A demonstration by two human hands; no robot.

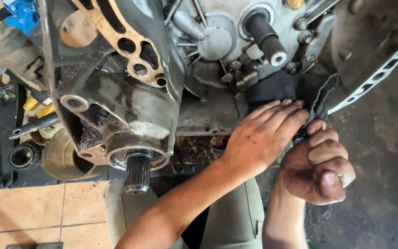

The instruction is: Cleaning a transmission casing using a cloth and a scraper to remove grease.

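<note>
- the left hand (266, 133) is lying flat, grip open, pressing a dark cloth (286, 87) against the greasy gearbox casing (130, 106), under the upper splined shaft (267, 39).
- the right hand (318, 168) is fisted, grip closed on the cloth's frayed edge.
- by the look of it, wiping is partway: grime is showing on the lower housing and around the lower splined shaft (137, 173).
- open room is lying to the right over the concrete floor (383, 152); the pale perforated plate (374, 76) edge is crowding the cloth.
</note>
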